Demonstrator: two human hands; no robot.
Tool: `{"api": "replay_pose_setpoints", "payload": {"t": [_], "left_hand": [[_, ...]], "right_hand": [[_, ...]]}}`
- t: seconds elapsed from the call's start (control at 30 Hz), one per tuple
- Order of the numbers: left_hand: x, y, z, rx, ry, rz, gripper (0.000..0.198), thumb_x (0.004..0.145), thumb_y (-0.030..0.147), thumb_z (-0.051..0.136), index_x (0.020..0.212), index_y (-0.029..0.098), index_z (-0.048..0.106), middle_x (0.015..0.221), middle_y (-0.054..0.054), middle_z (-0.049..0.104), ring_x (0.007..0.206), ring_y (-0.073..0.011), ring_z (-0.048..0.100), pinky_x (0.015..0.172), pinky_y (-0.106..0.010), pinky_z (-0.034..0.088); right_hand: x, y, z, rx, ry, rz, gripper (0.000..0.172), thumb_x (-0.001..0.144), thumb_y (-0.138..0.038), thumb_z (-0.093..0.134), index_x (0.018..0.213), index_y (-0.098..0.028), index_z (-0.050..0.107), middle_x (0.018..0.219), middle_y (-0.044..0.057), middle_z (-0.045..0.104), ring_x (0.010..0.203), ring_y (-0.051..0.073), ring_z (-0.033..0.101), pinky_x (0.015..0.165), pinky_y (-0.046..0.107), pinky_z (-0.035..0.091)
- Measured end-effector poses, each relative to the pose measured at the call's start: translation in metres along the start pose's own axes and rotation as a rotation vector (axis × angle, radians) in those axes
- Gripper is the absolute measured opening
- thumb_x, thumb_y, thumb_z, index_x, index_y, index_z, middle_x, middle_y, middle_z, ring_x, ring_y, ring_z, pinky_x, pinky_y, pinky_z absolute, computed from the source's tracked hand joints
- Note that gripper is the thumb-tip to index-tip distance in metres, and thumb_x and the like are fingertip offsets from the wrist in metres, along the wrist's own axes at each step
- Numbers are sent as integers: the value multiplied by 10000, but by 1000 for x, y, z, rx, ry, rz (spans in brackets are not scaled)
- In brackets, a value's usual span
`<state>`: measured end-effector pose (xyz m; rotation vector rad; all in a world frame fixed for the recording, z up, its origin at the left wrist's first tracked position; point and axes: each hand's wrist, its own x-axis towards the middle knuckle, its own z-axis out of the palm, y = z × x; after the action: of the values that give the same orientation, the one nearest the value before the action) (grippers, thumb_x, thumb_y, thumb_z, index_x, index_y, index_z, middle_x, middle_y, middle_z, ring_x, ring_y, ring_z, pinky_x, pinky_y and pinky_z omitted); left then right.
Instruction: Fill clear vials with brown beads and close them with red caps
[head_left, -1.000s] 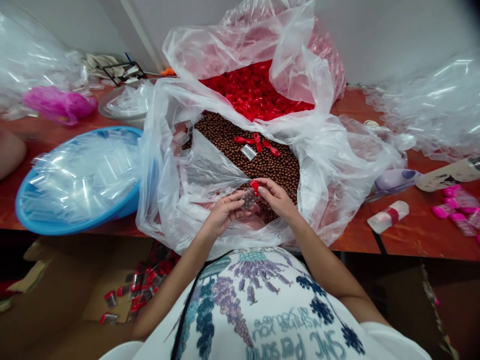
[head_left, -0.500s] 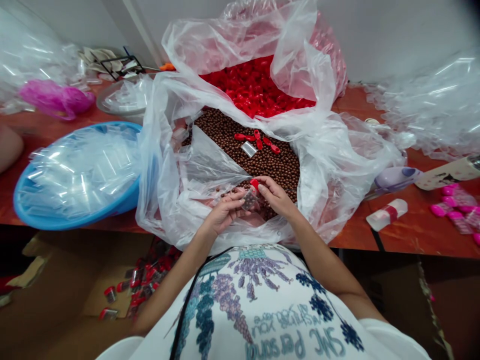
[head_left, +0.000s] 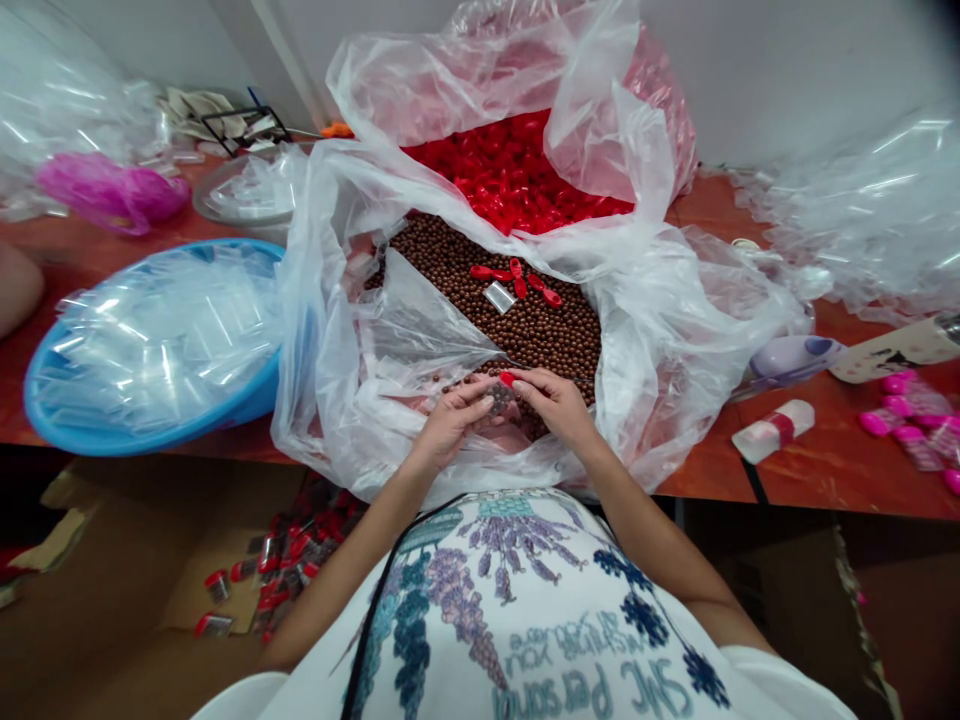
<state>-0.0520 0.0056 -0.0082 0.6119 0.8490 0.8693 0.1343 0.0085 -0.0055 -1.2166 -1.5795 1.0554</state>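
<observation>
Between my hands is a small clear plastic container [head_left: 498,398] with dark contents, tilted over the bag of brown balls. My left hand [head_left: 454,420] is closed on it from the left. From the right, my right hand [head_left: 555,402] pinches a red cap [head_left: 508,379] against the container's upper end. Whether the cap sits fully on the container cannot be made out. Just beyond lie brown balls [head_left: 555,335] in an open clear plastic bag [head_left: 637,330]. On the balls rest several red caps with straps [head_left: 517,275] and an empty clear tube [head_left: 499,297].
Behind, another bag holds many red caps [head_left: 510,175]. A blue basin [head_left: 45,400] of clear tubes stands left. Below the table edge, a cardboard box [head_left: 135,560] holds red-capped filled containers [head_left: 270,555]. On the right are a white roll with a red band [head_left: 774,431] and pink-capped tubes [head_left: 911,420].
My right hand has moved slightly down and left, bringing the red cap against the container's end. My left hand's fingers have closed more around the container.
</observation>
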Motion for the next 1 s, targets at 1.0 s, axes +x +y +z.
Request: {"api": "replay_pose_setpoints", "payload": {"t": [1.0], "left_hand": [[17, -27, 33, 145, 180, 143, 423, 861, 389, 442, 1197, 197, 615, 830, -30, 697, 568, -116, 581, 411, -185, 365]], "right_hand": [[-16, 2, 17, -650, -65, -396, 619, 680, -361, 691, 1227, -132, 512, 1135, 146, 611, 1043, 295, 557, 879, 400, 417]]}}
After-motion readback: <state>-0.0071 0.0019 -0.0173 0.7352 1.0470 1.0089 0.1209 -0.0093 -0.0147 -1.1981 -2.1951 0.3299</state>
